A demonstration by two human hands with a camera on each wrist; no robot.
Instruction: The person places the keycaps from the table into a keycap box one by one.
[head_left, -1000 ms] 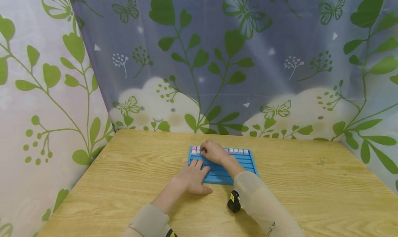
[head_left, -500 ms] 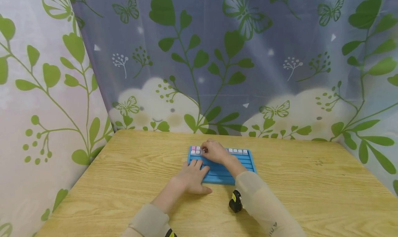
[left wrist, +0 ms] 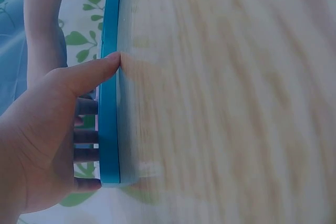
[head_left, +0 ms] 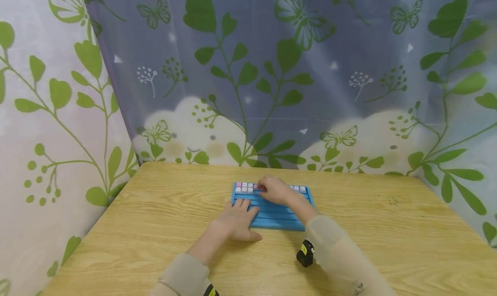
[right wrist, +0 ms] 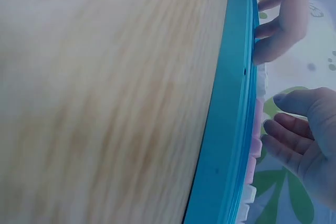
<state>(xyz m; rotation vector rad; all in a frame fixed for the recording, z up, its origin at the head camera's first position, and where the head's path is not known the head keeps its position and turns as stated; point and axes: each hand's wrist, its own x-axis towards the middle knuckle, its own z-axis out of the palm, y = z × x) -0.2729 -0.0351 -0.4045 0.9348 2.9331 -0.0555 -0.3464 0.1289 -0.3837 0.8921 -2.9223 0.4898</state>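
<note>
A blue keyboard-shaped board [head_left: 277, 222] with long grooves lies on the table; white and pink keycaps [head_left: 244, 190] stand along its far side. Spread over its left part, my left hand [head_left: 234, 225] has fairly straight fingers on top, while the thumb [left wrist: 100, 72] touches the front edge in the left wrist view. My right hand [head_left: 276, 191] is over the far rows, just right of the second-row keycaps, and covers part of the top row. In the right wrist view, a gap shows between that hand's thumb [right wrist: 299, 100] and fingers, beside pink keycaps [right wrist: 256, 148]; nothing visible is held.
The wooden table [head_left: 155, 209] extends around the board on all sides. Behind and to the left hangs a cloth [head_left: 217, 71] printed with leaves and butterflies. A black wrist device [head_left: 305, 253] hangs under the right sleeve.
My right hand has moved right along the rows and come away from a white keycap, now visible third in the second row. My left hand stays on the board. The head view has shifted slightly.
</note>
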